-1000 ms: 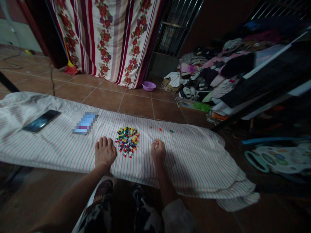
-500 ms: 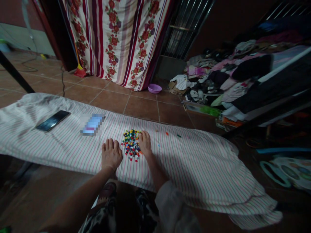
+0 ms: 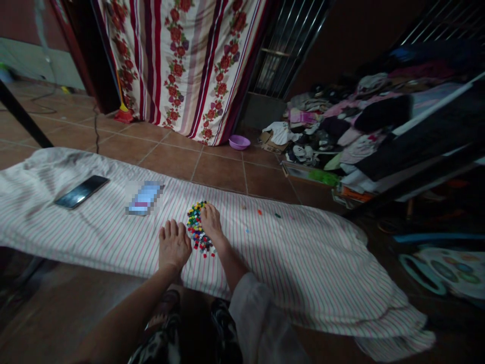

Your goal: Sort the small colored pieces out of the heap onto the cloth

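A pile of small multicoloured pieces (image 3: 196, 222) lies on the striped cloth (image 3: 303, 263). My right hand (image 3: 211, 221) is over the right side of the pile, its fingers bent down and close together; whatever may be between the fingertips is too small to make out. Just left of the pile, my left hand (image 3: 175, 244) rests flat on the cloth with its fingers a little apart and nothing in it. To the right lie a few separate pieces, among them an orange one (image 3: 259, 212), a dark green one (image 3: 278, 216) and a light blue one (image 3: 247, 231).
A dark phone (image 3: 82, 192) and a pixelated, lit device (image 3: 145, 198) lie on the cloth at the left. Beyond on the tiled floor are a purple basin (image 3: 239, 142), a red broom (image 3: 124, 115) and a heap of clothes (image 3: 364, 116). A floral curtain (image 3: 193, 65) hangs behind.
My right hand has moved left, further over the pile, and now covers more of its right side. My left hand has stayed in place.
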`<state>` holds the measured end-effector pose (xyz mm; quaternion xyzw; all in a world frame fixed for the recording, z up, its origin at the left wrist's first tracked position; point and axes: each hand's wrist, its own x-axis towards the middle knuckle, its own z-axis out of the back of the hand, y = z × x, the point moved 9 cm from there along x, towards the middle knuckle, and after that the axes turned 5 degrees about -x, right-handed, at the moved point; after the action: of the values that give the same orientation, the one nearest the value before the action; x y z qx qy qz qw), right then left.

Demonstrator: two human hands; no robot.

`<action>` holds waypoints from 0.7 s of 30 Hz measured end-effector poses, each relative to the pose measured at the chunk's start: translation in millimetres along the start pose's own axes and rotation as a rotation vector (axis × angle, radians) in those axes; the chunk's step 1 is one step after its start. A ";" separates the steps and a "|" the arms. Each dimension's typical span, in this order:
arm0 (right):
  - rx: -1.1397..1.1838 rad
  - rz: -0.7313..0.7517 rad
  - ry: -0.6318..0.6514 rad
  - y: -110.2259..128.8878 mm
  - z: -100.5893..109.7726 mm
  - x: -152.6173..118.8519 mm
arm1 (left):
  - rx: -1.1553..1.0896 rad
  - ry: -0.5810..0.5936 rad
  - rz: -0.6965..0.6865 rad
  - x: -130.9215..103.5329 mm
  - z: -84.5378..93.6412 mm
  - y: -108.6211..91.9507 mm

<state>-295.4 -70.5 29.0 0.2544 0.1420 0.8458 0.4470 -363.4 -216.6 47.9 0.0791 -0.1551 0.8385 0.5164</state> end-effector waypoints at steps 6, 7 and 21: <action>0.072 0.005 0.002 12.4 6.8 2.5 | 0.009 -0.001 0.008 0.6 -1.2 0.7; 0.095 0.001 -0.014 10.6 12.7 0.9 | 0.007 -0.005 0.008 0.5 -1.1 0.7; 0.247 -0.170 -0.329 -19.3 46.3 -99.0 | 0.015 -0.018 -0.011 -0.1 1.1 -0.8</action>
<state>-209.8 -141.1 28.4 0.4289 0.1906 0.7285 0.4991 -362.7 -216.7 49.1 0.0915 -0.1532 0.8360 0.5189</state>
